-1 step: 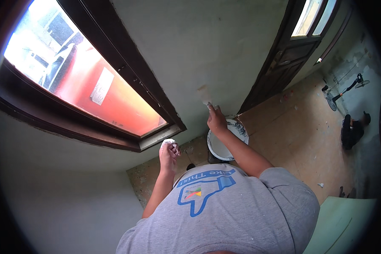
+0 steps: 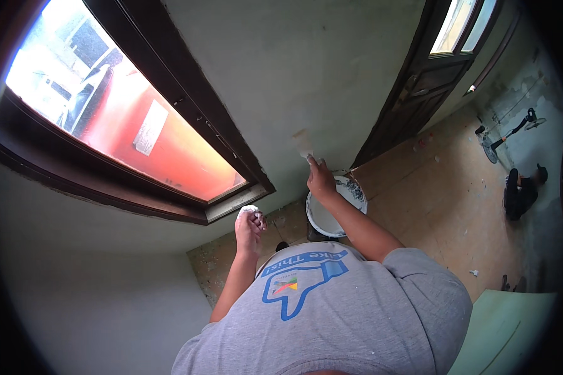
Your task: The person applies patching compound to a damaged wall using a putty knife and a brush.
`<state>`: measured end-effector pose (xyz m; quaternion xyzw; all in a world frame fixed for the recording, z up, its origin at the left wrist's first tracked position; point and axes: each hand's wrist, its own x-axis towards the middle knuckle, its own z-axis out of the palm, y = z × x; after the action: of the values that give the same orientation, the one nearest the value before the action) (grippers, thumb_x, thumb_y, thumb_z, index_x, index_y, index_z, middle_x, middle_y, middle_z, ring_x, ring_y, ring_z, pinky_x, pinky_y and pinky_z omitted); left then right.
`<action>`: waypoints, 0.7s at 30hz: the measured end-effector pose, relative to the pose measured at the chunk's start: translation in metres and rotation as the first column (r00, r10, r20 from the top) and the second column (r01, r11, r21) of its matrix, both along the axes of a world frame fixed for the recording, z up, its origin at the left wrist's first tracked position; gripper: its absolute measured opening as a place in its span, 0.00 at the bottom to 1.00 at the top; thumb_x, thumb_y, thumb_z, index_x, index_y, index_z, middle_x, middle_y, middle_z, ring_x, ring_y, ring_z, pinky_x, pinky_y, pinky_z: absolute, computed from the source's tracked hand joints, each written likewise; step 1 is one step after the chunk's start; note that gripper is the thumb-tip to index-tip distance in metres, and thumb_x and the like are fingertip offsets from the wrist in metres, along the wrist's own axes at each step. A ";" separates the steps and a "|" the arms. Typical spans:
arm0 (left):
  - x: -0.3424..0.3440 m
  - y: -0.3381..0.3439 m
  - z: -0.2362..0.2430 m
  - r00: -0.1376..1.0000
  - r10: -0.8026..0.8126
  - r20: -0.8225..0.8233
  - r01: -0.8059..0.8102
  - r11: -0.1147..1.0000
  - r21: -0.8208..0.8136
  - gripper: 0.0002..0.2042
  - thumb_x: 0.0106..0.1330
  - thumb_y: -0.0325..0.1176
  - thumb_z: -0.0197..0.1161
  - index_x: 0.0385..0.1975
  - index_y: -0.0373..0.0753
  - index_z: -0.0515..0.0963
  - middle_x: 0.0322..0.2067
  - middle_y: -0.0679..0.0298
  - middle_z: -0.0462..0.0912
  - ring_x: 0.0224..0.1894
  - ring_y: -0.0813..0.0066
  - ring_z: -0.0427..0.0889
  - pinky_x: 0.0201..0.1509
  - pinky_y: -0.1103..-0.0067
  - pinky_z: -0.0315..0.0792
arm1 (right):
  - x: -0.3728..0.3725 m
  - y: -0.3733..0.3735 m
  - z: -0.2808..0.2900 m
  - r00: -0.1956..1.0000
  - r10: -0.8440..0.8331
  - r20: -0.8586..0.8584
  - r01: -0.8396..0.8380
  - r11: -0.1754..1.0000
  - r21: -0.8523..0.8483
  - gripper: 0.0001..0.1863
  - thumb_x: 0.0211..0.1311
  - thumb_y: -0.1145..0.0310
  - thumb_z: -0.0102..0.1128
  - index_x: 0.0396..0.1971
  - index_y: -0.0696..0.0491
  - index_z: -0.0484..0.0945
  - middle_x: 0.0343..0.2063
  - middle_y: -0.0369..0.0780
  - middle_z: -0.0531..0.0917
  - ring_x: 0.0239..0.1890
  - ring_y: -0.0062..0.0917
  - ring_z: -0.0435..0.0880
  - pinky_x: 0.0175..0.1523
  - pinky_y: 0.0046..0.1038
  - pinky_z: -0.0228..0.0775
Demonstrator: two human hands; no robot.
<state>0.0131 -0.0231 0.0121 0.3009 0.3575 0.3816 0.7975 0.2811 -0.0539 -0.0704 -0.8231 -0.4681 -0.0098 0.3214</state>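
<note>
My right hand (image 2: 321, 181) grips a flat putty knife (image 2: 303, 140), its pale blade against the grey-green wall (image 2: 288, 75). My left hand (image 2: 249, 231) is closed around a white, paste-covered item (image 2: 248, 210) that I cannot make out clearly, near the lower corner of the dark window frame (image 2: 228, 208). A round white bucket (image 2: 364, 206), smeared dark at the rim and with pale material inside, stands on the floor below my right hand, partly behind that forearm.
A dark wooden door (image 2: 428, 94) is at the right. Another person (image 2: 522, 194) in dark clothes is low by the far right wall, below a standing fan (image 2: 491, 150). A pale green board (image 2: 507, 331) lies at the lower right. The floor (image 2: 419, 206) is tan, with scraps on it.
My right hand and the putty knife have shifted very slightly down along the wall. My left hand looks the same.
</note>
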 end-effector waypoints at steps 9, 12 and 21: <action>-0.002 -0.001 -0.005 0.997 -0.008 -0.070 0.008 1.000 0.001 0.08 0.71 0.37 0.48 0.33 0.41 0.70 0.22 0.66 0.72 0.21 0.75 0.71 0.26 0.76 0.67 | -0.007 -0.027 -0.003 0.996 -0.074 -0.055 0.068 0.993 -0.099 0.25 0.59 0.77 0.54 0.58 0.52 0.66 0.45 0.57 0.76 0.42 0.53 0.80 0.43 0.47 0.76; 0.001 -0.003 -0.002 0.996 0.008 -0.094 -0.005 1.000 0.025 0.09 0.71 0.37 0.48 0.34 0.40 0.70 0.22 0.66 0.73 0.20 0.75 0.71 0.26 0.77 0.67 | -0.014 -0.029 0.024 0.997 -0.070 0.015 0.068 0.992 0.109 0.20 0.61 0.75 0.54 0.55 0.55 0.69 0.42 0.55 0.76 0.40 0.52 0.80 0.40 0.46 0.75; -0.002 -0.001 -0.007 0.998 0.001 -0.070 0.001 0.999 0.035 0.08 0.71 0.35 0.48 0.34 0.38 0.71 0.22 0.65 0.74 0.21 0.75 0.72 0.26 0.77 0.68 | -0.023 0.016 0.057 0.988 0.115 0.104 -0.146 0.919 0.367 0.24 0.58 0.77 0.55 0.57 0.52 0.69 0.42 0.52 0.75 0.35 0.49 0.81 0.36 0.44 0.77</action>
<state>0.0113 -0.0237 0.0048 0.3281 0.3785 0.3769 0.7791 0.2582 -0.0384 -0.0134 -0.7128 -0.5241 -0.1101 0.4528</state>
